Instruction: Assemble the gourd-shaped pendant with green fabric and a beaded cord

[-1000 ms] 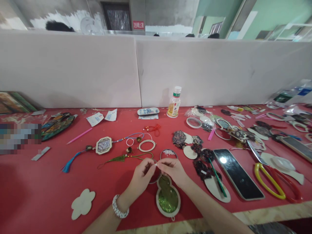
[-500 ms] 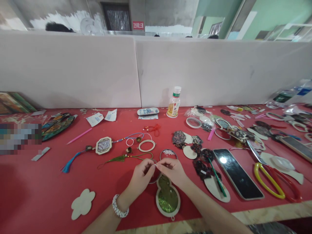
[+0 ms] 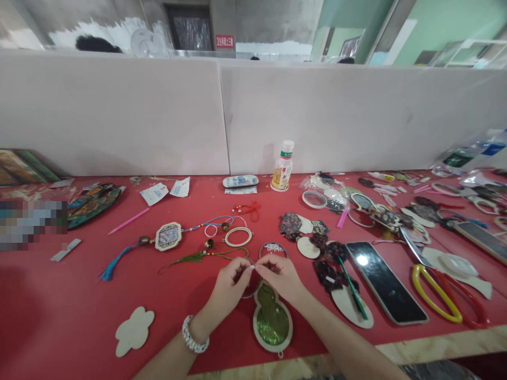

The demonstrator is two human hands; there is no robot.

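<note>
My left hand [image 3: 232, 283] and my right hand [image 3: 280, 277] meet fingertip to fingertip above the red table. Between their pinched fingers is a tiny white piece [image 3: 253, 267], too small to name. Just below them lies a gourd-shaped pendant [image 3: 273, 323] with a pale wooden rim and a shiny green face. A round dish of small white beads [image 3: 274, 247] sits behind my right hand, partly covered by it. Another ring-shaped rim [image 3: 250, 291] shows under my left hand, mostly hidden. A white beaded bracelet [image 3: 194, 334] circles my left wrist.
To the right are a phone [image 3: 386, 282], scissors [image 3: 438, 295] and dark shell-like pieces [image 3: 330, 274]. Left of my hands lie a tasselled pendant [image 3: 168, 236], a green tassel [image 3: 189, 258] and a flower-shaped wooden piece [image 3: 134, 331]. A bottle [image 3: 281, 166] stands by the white partition [image 3: 317, 116].
Almost nothing differs. The white piece shows slightly more between my fingertips; both hands stay in the same place.
</note>
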